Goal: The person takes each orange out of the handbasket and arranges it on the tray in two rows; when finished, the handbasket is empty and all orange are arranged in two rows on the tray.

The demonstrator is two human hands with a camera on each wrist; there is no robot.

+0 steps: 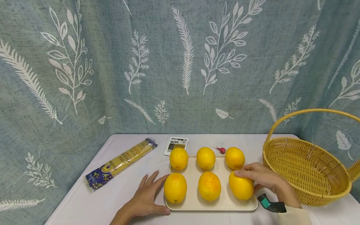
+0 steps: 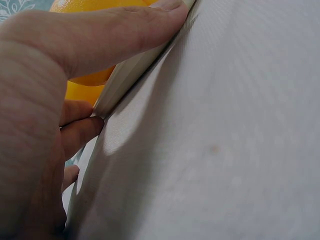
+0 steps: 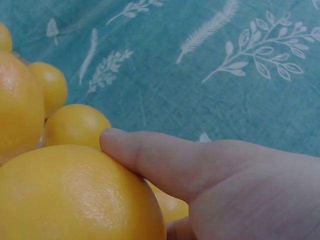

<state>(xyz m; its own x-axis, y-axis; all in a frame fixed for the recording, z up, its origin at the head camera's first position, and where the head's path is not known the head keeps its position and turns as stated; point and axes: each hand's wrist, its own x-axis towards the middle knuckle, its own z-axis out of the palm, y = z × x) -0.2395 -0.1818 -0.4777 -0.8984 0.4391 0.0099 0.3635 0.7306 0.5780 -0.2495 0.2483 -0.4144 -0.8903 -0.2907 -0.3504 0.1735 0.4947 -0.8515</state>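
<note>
On a cream tray [image 1: 189, 204] lie yellow oranges in two rows of three. My right hand [image 1: 261, 177] grips the front right orange [image 1: 241, 187], thumb over its top and the other fingers round its right side, partly hidden. In the right wrist view the thumb [image 3: 145, 152] lies along the upper side of that orange [image 3: 75, 195]. My left hand [image 1: 147, 197] rests with spread fingers at the tray's left edge, beside the front left orange [image 1: 175, 188]. The left wrist view shows its thumb [image 2: 115, 37] on the tray rim [image 2: 135, 62].
A wicker basket [image 1: 298, 168] with a tall handle stands right of the tray. Left lies a packet of spaghetti [image 1: 121, 164]. Behind the tray are a flat white-and-brown sachet [image 1: 176, 144] and a red lollipop [image 1: 222, 150]. A patterned curtain [image 1: 180, 78] hangs behind the white-covered table [image 1: 112, 187].
</note>
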